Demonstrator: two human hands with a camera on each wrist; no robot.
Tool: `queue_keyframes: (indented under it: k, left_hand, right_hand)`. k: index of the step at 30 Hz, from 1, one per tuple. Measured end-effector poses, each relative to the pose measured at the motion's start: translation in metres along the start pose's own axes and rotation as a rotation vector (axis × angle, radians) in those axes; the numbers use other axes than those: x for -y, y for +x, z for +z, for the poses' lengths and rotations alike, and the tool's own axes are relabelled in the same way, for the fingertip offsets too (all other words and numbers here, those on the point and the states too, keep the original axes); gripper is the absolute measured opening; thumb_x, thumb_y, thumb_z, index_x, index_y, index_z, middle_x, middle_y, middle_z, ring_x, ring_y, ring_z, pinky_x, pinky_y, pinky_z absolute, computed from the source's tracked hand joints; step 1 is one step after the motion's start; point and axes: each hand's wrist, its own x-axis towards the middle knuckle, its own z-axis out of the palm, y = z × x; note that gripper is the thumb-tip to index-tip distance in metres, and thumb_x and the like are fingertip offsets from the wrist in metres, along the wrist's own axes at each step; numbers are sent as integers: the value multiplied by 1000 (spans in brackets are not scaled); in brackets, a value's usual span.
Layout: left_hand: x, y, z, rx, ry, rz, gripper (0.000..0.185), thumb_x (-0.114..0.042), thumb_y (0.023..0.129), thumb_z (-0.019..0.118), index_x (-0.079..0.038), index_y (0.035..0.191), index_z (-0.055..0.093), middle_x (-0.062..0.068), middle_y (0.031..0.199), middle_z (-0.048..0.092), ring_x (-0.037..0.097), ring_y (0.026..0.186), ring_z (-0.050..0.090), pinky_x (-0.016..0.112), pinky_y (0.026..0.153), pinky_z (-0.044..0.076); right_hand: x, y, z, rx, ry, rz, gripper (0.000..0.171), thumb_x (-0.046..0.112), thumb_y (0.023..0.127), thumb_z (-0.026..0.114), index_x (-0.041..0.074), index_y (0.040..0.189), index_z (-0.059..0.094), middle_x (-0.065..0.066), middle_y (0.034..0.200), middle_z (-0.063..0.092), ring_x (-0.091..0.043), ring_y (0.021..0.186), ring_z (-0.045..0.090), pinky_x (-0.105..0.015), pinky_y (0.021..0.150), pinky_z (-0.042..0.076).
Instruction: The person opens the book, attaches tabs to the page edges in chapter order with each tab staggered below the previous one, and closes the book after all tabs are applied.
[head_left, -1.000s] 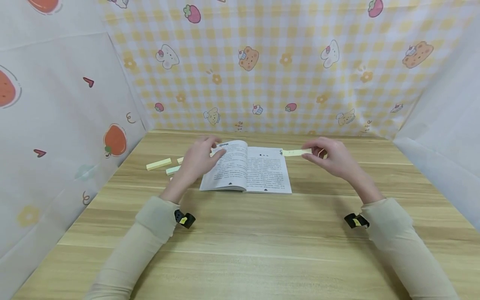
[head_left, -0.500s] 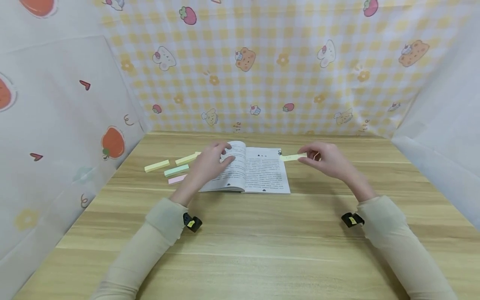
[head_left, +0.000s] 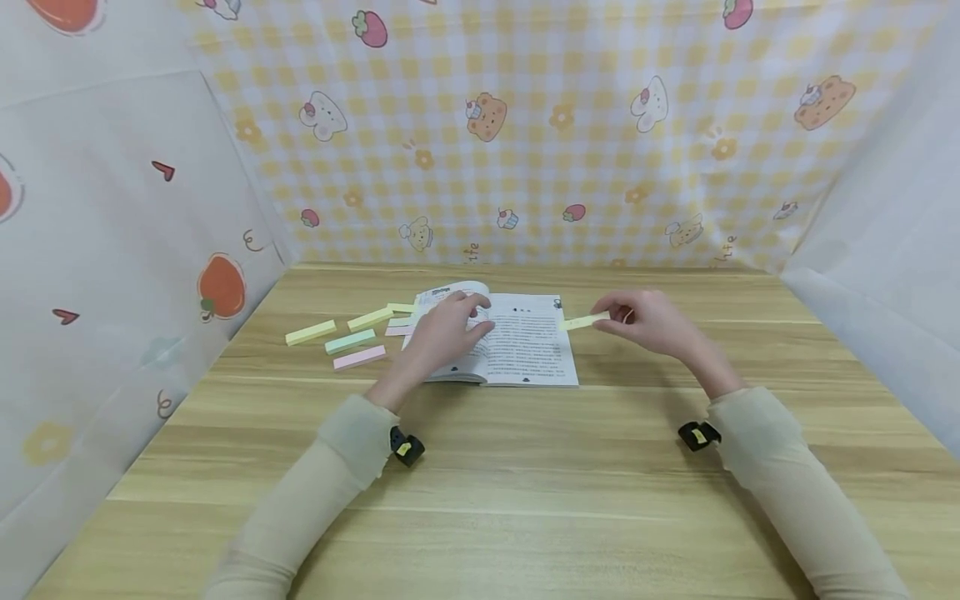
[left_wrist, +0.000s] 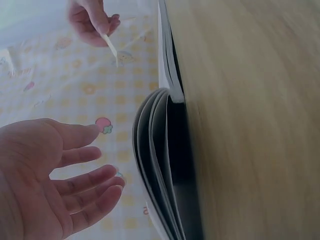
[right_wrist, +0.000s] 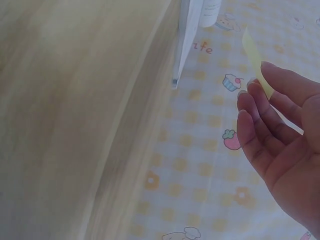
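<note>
The left hand [head_left: 442, 333] had slid onto the open book [head_left: 517, 342] on the desk [head_left: 480, 467], fingers relaxed; the right hand [head_left: 645, 321] pinched a yellow sticky strip [head_left: 583, 321], lowered toward the book's right edge.

The left hand [head_left: 444, 335] covers part of the left page of the open book [head_left: 525, 350]. The print on both pages is too small to read. In the right wrist view the right hand [right_wrist: 285, 145] is cut off by the picture's edge, and the worktop [right_wrist: 75, 125] is blurred. One pad of sticky strips [head_left: 401, 308] lies partly hidden behind the book's far left corner.
</note>
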Motion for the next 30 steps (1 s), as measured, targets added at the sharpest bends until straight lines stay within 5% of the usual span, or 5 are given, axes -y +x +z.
queue_keyframes:
  k: [30]
  left_hand:
    - [-38, 22, 37, 136, 61, 71, 36, -31, 101, 63, -15, 133, 66, 9, 124, 65, 21, 110, 64, 38, 84, 56]
  right_hand:
    - [-10, 4, 12, 129, -38, 22, 16, 14, 92, 76, 2, 102, 74, 2, 77, 63, -13, 70, 56, -32, 66, 50]
